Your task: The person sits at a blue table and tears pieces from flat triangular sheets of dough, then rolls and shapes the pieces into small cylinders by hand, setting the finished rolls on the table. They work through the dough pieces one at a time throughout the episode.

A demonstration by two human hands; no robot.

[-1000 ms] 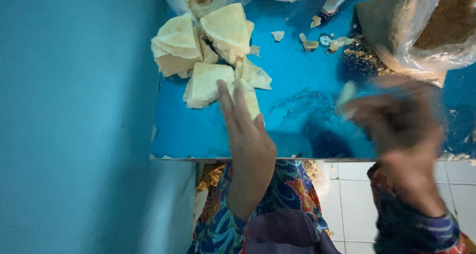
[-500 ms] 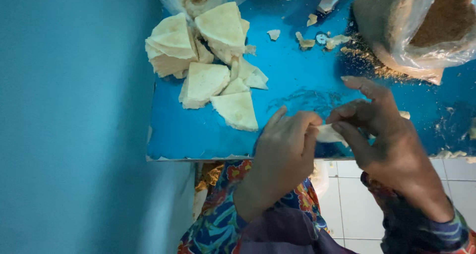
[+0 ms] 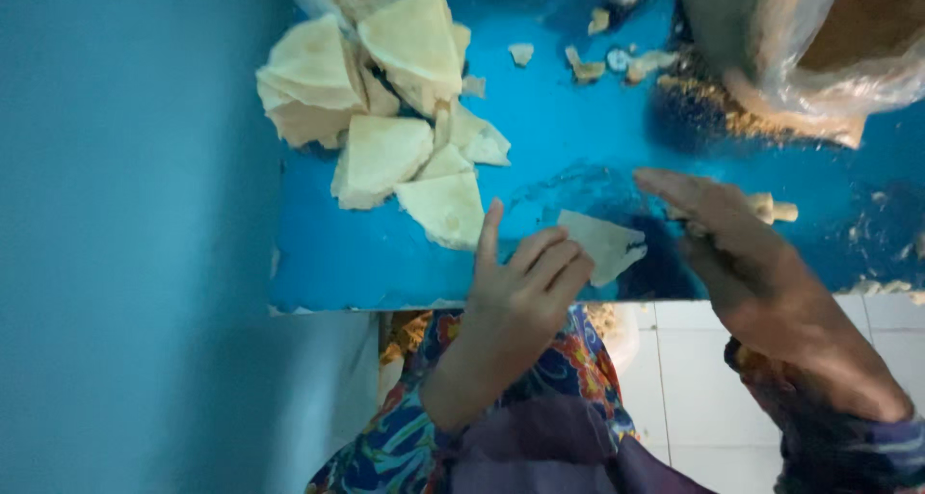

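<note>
L hand point(image 3: 520, 282) fingers curled over near edge of flat pastry sheet point(image 3: 605, 243) on blue table point(image 3: 385, 272), near its front edge. R hand point(image 3: 742, 253) open, flat, holds nothing. Risk: thin sheet may tear or slide off edge if pulled. Folded triangles point(image 3: 395, 118) piled just left; plastic bag point(image 3: 829, 41) and crumbs point(image 3: 713, 108) crowd right

Two hands point(image 3: 525, 282), about six folded triangles point(image 3: 385, 157), one flat wrapper point(image 3: 602, 243).
</note>
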